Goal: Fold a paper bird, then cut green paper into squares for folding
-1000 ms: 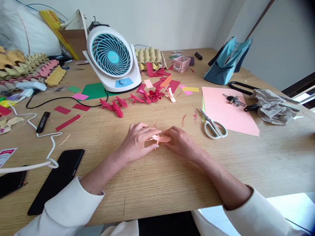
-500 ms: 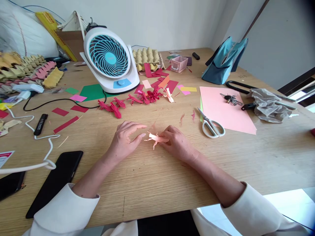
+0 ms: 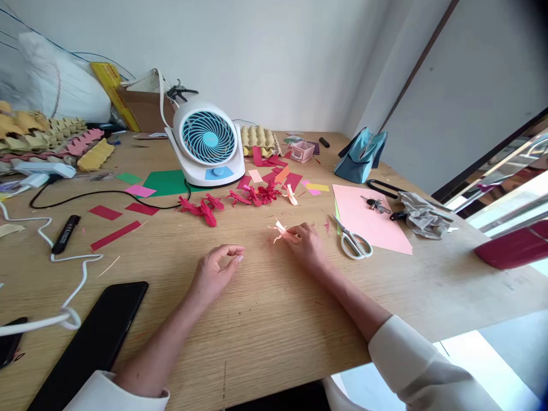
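My right hand pinches the tail end of a pale pink folded-paper figure, whose thin limbs stick out to the left, low over the table. To the left and nearer to me, my left hand hovers with loosely curved fingers, holding nothing, a small gap between thumb and forefinger. Beyond the hands lie several red folded-paper figures and a second pale pink paper figure. White-handled scissors rest to the right of my right hand, partly on pink paper sheets.
A white fan stands at the back, with egg trays beside it. Red paper strips, a black marker and a black phone lie left. Keys, a blue bag and a red object are right.
My right hand has moved away from me with the pale pink paper figure. My left hand has drawn apart from it, its fingers curling closer together. The head view has tilted up and turned slightly right.
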Demonstrator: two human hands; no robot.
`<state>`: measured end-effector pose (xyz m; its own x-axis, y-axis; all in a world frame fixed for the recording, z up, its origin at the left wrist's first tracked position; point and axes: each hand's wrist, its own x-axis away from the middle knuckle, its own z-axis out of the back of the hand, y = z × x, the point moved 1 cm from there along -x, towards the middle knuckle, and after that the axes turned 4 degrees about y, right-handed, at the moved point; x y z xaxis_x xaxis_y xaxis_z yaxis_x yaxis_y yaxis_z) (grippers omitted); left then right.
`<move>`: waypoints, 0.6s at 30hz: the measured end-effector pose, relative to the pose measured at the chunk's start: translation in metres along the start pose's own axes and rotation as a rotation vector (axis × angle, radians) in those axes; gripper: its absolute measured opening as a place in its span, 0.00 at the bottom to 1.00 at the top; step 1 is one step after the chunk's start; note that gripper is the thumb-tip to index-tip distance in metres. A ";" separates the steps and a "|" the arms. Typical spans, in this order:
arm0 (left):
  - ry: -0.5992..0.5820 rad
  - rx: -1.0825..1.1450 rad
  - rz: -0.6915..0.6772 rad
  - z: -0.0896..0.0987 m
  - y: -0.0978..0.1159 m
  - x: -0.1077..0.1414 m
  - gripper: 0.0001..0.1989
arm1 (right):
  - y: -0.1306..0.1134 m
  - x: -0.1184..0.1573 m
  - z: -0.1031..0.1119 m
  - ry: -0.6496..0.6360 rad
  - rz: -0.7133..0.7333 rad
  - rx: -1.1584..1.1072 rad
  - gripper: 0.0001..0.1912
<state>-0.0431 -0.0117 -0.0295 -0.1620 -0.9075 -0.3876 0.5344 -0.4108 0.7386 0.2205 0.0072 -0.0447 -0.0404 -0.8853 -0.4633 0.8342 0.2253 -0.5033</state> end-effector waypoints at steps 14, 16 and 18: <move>-0.077 0.077 -0.023 -0.017 -0.012 0.005 0.07 | 0.061 -0.109 -0.002 0.187 -0.454 0.248 0.15; -0.094 0.065 -0.041 -0.017 -0.013 0.006 0.07 | 0.070 -0.119 -0.008 0.194 -0.502 0.261 0.16; -0.109 0.049 -0.053 -0.018 -0.016 0.006 0.07 | 0.078 -0.126 -0.016 0.193 -0.544 0.265 0.17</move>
<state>-0.0373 -0.0094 -0.0535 -0.2798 -0.8872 -0.3668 0.4817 -0.4602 0.7458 0.2816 0.1429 -0.0369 -0.5747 -0.7500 -0.3274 0.7731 -0.3665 -0.5176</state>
